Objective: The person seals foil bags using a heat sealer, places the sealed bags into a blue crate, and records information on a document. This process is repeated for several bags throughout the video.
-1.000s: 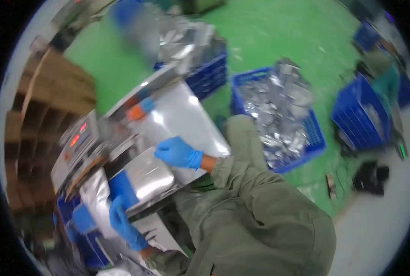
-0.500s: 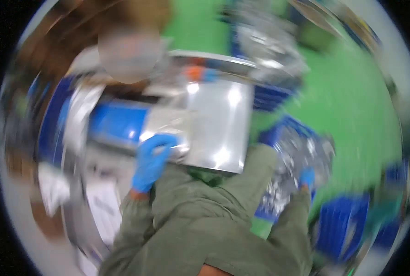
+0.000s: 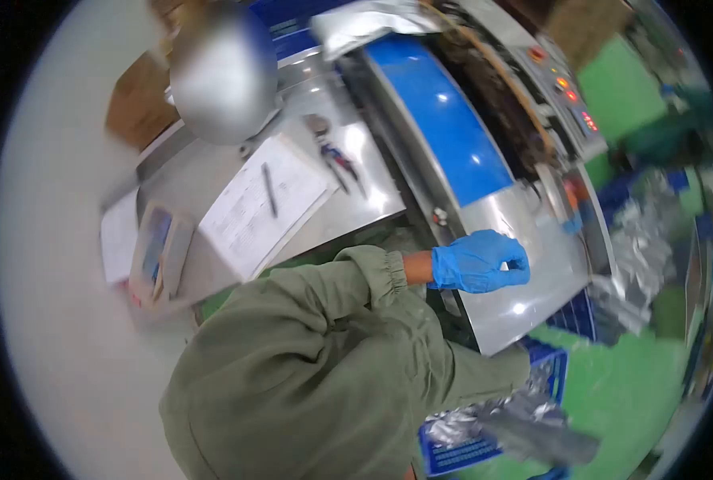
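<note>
My left hand [image 3: 480,262], in a blue glove, is over the shiny metal plate [image 3: 524,308] at the end of the blue conveyor belt [image 3: 440,116]. Its fingers curl round toward the thumb, with a small pale spot in the gap; whether that is a held object I cannot make out. Only a sliver of my right hand [image 3: 552,474], also gloved in blue, shows at the bottom edge, below several silver-grey foil bags [image 3: 532,428] in a blue crate [image 3: 460,460]. Its fingers are hidden.
On the metal table [image 3: 376,188] lie printed sheets [image 3: 264,204] with a pen [image 3: 269,190], and pliers [image 3: 339,166]. A machine panel [image 3: 560,88] has lit red displays. More foil bags [image 3: 640,248] sit at the right. A co-worker's green sleeve [image 3: 676,128] shows at the right.
The view has swung left, bringing the paper-covered table into sight. My left hand appears farther right in view, still by the plate. My right hand has slid almost out of view at the bottom.
</note>
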